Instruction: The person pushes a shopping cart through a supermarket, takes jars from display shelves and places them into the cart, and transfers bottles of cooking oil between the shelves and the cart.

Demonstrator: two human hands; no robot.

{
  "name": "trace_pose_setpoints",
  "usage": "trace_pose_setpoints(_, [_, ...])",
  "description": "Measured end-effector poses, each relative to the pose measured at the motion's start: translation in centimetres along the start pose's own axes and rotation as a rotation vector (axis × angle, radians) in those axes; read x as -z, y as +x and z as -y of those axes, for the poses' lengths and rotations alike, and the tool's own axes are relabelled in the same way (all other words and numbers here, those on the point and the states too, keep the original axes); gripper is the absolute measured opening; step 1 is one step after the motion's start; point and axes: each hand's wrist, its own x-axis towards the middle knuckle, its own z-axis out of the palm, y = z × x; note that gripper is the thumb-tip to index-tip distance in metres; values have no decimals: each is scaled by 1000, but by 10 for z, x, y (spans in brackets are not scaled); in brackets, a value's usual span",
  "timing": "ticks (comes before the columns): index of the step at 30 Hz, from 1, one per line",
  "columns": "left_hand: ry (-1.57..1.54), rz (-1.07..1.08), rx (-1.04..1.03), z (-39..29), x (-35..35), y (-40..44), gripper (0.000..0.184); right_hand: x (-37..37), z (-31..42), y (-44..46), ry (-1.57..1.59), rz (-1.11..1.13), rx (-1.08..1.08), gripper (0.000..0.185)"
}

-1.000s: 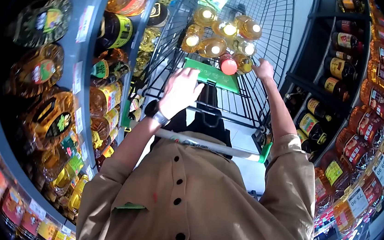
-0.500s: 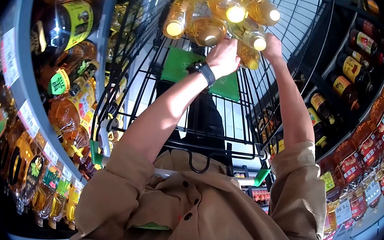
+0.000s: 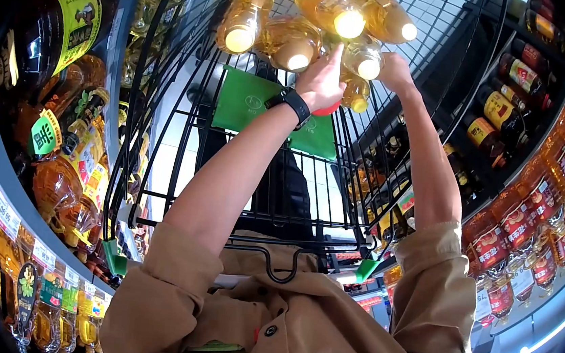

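Several clear bottles of golden cooking oil lie in a black wire shopping cart (image 3: pixel 184 133), their pale caps towards me. My left hand (image 3: pixel 322 84), with a black watch on the wrist, is closed at the left side of a small oil bottle (image 3: pixel 360 58) in the cluster. One digit points up along it. On that bottle's right side is my right hand (image 3: pixel 396 73), its fingers curled and partly hidden. Just below the hands lies another oil bottle (image 3: pixel 356 94). A red rounded thing (image 3: pixel 328 108) shows beside my left hand, its kind unclear.
The cart's green panel (image 3: pixel 241 101) lies under my left wrist. Shelves of oil bottles (image 3: pixel 79 27) line the left side. Dark bottles (image 3: pixel 497 105) and red-labelled oil bottles (image 3: pixel 519 223) stand on the right. The cart's black front bar with a hook (image 3: pixel 280 271) is close to my body.
The view has shifted, and the cart and bottles sit further left. My left hand has turned, with a digit now raised along the bottle. More of the red thing shows beside it.
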Motion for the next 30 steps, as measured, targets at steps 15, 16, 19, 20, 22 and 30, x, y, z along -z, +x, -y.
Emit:
trace_pose_setpoints(15, [266, -107, -89, 0, 7, -27, 84, 27, 37, -89, 141, -330, 148, 17])
trace_pose_setpoints(16, [272, -123, -113, -1, 7, -30, 85, 35, 44, -101, 141, -319, 128, 18])
trace_pose_setpoints(19, [351, -168, -252, -11, 13, -48, 90, 57, 67, -136, 88, -364, 140, 13])
trace_pose_setpoints(20, [358, -185, -217, -20, 15, -58, 92, 63, 71, -146, 82, -397, 202, 14])
trace_pose_setpoints(22, [444, -180, -255, -36, 22, -80, 92, 82, 86, -170, 60, -439, 305, 15])
trace_pose_setpoints(30, [283, -316, -530, -78, 26, -164, 95, 157, 146, -261, 51, -380, 247, 32])
